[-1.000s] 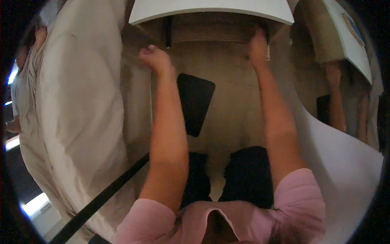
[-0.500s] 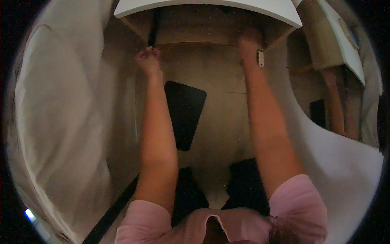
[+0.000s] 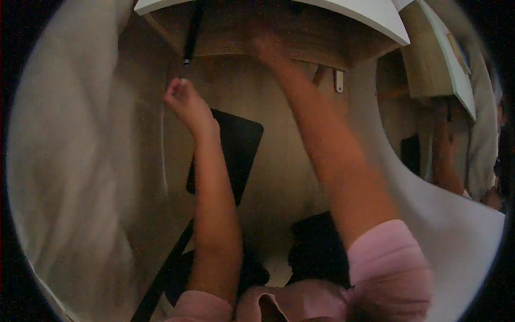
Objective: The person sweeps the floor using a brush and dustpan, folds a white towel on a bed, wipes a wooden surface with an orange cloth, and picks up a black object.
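My left hand is raised over the floor with its fingers curled together. Whatever is in them, if anything, is too small to make out. Just beyond its fingertips, apart from them, a narrow black strip ends in a small metallic tip. My right hand reaches up to the wooden underside of a white-topped piece of furniture. It is dark and smeared by motion there, so its fingers cannot be read. A small pale tab with a hole hangs below the furniture's right corner.
Partly under my left forearm lies a flat black panel on the wooden floor. Beige cloth drapes along the left. At the right stands a white-framed mirror reflecting my arm and the furniture. A black bar slants at lower left.
My left hand has come away from the black strip's end, toward me and slightly left. My right hand has swung left along the furniture's underside from its right corner. The view has shifted slightly.
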`<state>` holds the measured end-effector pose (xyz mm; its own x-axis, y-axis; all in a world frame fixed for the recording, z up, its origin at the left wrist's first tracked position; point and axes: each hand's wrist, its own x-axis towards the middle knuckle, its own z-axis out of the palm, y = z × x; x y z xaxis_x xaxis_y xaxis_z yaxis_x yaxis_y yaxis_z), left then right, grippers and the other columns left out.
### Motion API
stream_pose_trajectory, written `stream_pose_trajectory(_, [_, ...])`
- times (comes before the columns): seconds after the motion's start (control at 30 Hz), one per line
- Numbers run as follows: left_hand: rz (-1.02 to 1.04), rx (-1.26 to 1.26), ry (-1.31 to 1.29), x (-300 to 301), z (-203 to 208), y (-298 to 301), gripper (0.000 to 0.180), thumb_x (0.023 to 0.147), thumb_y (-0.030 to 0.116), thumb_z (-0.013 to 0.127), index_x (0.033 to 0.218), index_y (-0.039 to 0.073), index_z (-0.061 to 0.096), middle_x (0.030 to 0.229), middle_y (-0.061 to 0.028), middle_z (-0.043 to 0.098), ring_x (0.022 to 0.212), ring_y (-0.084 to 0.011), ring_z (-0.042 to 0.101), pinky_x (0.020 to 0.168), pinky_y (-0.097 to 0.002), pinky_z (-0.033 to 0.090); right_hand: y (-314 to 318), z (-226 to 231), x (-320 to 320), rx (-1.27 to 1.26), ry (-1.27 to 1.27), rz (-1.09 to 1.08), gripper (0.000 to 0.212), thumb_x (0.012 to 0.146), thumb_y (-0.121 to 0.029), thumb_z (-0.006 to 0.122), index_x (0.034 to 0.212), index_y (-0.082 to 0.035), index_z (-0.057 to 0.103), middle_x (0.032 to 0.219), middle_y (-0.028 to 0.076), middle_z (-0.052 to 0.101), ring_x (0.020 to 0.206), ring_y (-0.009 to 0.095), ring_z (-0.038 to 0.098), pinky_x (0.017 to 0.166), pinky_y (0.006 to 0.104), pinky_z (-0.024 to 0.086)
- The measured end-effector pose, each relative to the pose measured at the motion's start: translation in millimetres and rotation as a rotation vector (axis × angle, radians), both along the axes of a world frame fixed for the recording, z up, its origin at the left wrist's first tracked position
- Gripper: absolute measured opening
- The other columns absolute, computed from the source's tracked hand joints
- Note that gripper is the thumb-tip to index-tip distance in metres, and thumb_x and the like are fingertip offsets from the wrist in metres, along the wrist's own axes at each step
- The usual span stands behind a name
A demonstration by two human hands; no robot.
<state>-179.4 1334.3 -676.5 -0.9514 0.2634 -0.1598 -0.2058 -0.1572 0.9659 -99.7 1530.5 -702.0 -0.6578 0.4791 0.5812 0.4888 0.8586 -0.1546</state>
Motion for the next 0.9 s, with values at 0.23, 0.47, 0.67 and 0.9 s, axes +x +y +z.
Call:
stream_pose_trajectory(0.23, [-0.153,-0.110,0.133,37,17,-67,0.027,0.089,0.013,0.054,0.112,0.002,0.048,0.108,-0.0073,0.049,0.098,-0.0174,0.047,0.089,-0.0306,0.036,-20,32,-70,-0.473,-0.097,0.053,0.029,0.081,-0.017,0.052,0.106,-0.004,0.059,0.105,0.018,0.061,0.094,0.033,0.059,0.082,0.0422,0.047])
stream_pose_trajectory(0.47, [-0.348,-0.095,0.083,87,25,-91,0.025,0.088,0.015,0.057,0.110,0.006,0.050,0.104,-0.0049,0.054,0.092,-0.0160,0.053,0.080,-0.0284,0.044,-46,50,-43,-0.416,-0.129,0.105,0.030,0.081,-0.016,0.051,0.107,-0.004,0.059,0.106,0.019,0.060,0.096,0.033,0.058,0.084,0.0422,0.046])
stream_pose_trajectory(0.67, [-0.329,-0.052,0.017,65,55,-99,0.019,0.088,0.017,0.053,0.104,0.006,0.054,0.095,-0.0039,0.056,0.092,-0.0147,0.051,0.083,-0.0283,0.039,-76,67,104,-0.211,-0.146,-0.052,0.031,0.080,-0.012,0.051,0.109,-0.002,0.055,0.106,0.020,0.058,0.096,0.035,0.056,0.085,0.0417,0.045])
stream_pose_trajectory(0.9, [-0.784,-0.011,-0.556,130,83,-99,0.026,0.089,0.028,0.056,0.107,0.009,0.054,0.096,-0.0028,0.057,0.092,-0.0159,0.053,0.078,-0.0291,0.041,-178,131,188,-0.598,0.090,-0.337,0.029,0.080,-0.009,0.052,0.107,0.000,0.053,0.106,0.023,0.054,0.099,0.037,0.052,0.088,0.0411,0.043])
